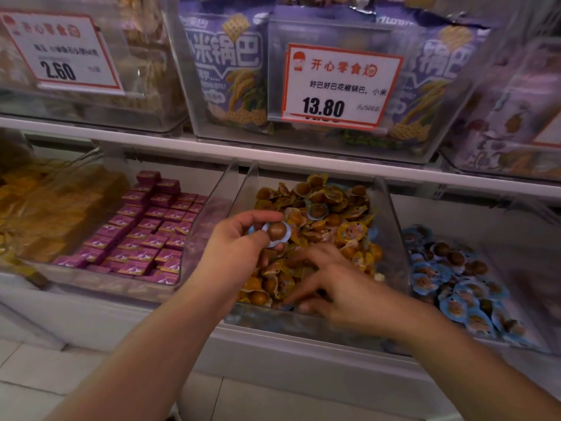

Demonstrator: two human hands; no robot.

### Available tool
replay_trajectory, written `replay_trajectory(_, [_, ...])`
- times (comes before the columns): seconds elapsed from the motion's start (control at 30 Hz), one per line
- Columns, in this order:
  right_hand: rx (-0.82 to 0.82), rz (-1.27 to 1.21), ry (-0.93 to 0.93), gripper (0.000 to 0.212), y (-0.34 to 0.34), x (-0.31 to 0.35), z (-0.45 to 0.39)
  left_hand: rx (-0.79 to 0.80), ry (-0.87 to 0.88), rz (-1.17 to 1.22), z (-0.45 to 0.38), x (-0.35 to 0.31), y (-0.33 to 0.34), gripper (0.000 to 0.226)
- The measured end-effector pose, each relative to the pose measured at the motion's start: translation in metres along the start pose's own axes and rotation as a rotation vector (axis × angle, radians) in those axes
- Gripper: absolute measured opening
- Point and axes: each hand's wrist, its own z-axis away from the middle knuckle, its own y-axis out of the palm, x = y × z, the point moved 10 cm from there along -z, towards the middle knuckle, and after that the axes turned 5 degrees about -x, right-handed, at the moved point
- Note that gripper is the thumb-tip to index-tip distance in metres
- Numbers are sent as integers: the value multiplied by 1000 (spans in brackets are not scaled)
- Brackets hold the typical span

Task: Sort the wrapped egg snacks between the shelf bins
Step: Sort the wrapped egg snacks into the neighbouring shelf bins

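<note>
Pulling blue-wrapped strays out of the yellow-egg bin.
Left hand [239,247] is pinching a blue-wrapped egg snack [277,230] over the middle bin [391,226]; right hand [340,287], fingers spread and blurred, is raking the yellow packs [331,208]. Likely next: carrying the stray to the right bin [522,338].

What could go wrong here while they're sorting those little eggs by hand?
The left hand pinches a blue-wrapped egg snack over the yellow-wrapper bin; a slip would probably drop it back in. The right hand, blurred, digs in the pile and might overlook other blue ones or spill some over the front edge.
</note>
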Motion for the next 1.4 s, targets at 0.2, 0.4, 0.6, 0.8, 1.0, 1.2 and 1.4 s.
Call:
replay_trajectory(0.2, [57, 144, -75, 33, 7, 8, -16, -4, -58, 35, 0, 8, 0, 17])
replay_trajectory(0.4, [-40, 20, -81, 24, 10, 17, -26, 3, -33, 38, -5, 10, 0, 14])
replay_trajectory(0.6, [-298, -288, 114, 8, -21, -11, -4, -111, 61, 39, -11, 7, -4, 11])
replay_trajectory(0.8, [-518, -1381, 532, 26, -27, -45, 27, -155, 464, -265, 16, -32, 30, 25])
replay_trajectory(1.0, [-437, -1875, 495, 43, -33, -7, 33, -112, 869, -717, 65, -52, 94, 41])
replay_trajectory(1.2, [-633, -1510, 571, 18, -67, -49, 68, 349, 476, -378, 53, -28, 136, 72])
replay_trajectory(1.4, [-981, -1476, 650, 10, -115, -141, 135, 346, 293, -320, 4, -18, 141, 38])
